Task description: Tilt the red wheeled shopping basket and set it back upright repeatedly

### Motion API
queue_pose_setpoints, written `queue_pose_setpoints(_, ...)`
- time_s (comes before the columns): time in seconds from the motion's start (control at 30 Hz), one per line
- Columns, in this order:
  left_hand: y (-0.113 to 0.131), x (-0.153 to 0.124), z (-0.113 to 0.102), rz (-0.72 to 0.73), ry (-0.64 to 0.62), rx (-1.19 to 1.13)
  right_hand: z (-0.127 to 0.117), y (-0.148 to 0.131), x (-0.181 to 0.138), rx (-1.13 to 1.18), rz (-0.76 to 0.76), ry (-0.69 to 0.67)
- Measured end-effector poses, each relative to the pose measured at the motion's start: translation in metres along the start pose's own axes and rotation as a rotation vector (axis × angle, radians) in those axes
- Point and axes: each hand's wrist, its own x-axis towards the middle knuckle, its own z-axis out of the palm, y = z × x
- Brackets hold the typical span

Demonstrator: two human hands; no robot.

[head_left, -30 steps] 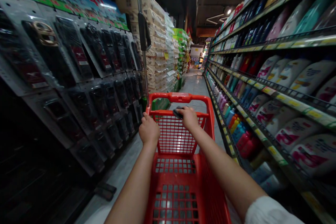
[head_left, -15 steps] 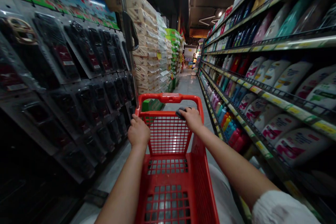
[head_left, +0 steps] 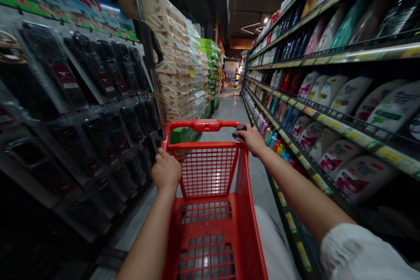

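Note:
A red plastic rolling shopping basket with grid walls is in front of me, and nothing lies on the visible part of its floor. My left hand is closed over its left rim, just below the corner of the raised handle. At the far right corner is my right hand, fingers closed on a small dark object whose kind I cannot make out. That hand is beside the handle's right end; whether it touches the basket is unclear.
Packaged belts hang on the left behind a metal pole. Stacked paper packs stand past them. Shelves of shampoo-like bottles line the right. A tiled aisle floor runs ahead between them.
My right hand has moved right and slightly up with the dark object, from over the basket's back panel to its right corner. My left hand stays on the rim. The view has shifted slightly.

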Motion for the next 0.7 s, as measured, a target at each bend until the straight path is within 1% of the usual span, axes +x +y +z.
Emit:
queue_pose_setpoints(0.17, 0.001, -0.002, -0.003, -0.007, -0.009, 0.008, -0.006, -0.031, -0.049, -0.134, -0.019, -0.060)
queue_pose_setpoints(0.23, 0.001, -0.002, -0.005, -0.009, -0.019, 0.002, -0.007, -0.041, -0.068, -0.168, -0.055, -0.088)
queue_pose_setpoints(0.3, 0.001, -0.003, -0.007, -0.014, -0.023, -0.009, -0.006, -0.044, -0.080, -0.177, -0.102, -0.115)
queue_pose_setpoints(0.37, 0.001, -0.002, -0.008, -0.020, -0.029, -0.017, -0.004, -0.041, -0.080, -0.150, -0.104, -0.121)
queue_pose_setpoints(0.47, 0.001, -0.002, -0.008, -0.011, -0.029, -0.015, -0.004, -0.027, -0.056, -0.067, -0.026, -0.067)
queue_pose_setpoints(0.53, 0.001, -0.001, -0.008, -0.006, -0.027, -0.011, -0.005, -0.018, -0.030, -0.024, 0.035, -0.033)
queue_pose_setpoints(0.63, 0.001, -0.001, -0.007, -0.007, -0.023, -0.001, -0.007, -0.010, 0.012, 0.024, 0.124, -0.020)
queue_pose_setpoints(0.7, 0.001, -0.001, -0.007, -0.009, -0.022, 0.006, -0.009, -0.007, 0.037, 0.060, 0.196, 0.034)
